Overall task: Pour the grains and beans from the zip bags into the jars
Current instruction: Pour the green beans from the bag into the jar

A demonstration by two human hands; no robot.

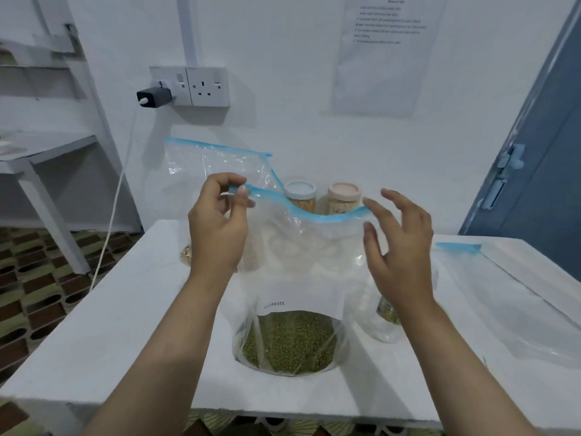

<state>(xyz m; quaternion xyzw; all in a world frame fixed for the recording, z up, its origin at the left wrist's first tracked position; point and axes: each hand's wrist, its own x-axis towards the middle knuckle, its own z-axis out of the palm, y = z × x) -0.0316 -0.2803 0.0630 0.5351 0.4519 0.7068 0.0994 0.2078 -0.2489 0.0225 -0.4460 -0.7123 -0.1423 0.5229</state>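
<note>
Room as you faced it:
- White painted wall point(298, 127), evenly lit.
- 2 white socket plates point(189, 86) on it; a dark plug adapter point(153, 96) sat in the left one, its white cable point(116, 196) hanging to the floor.
- Printed paper notice point(390, 51) fixed at upper right, text too small to read.
- Blue door point(534, 171) at your right.
- White shelving unit point(53, 146) at your left.
- Patterned brown-and-green floor point(41, 294).
- White table point(110, 341) before you.
</note>
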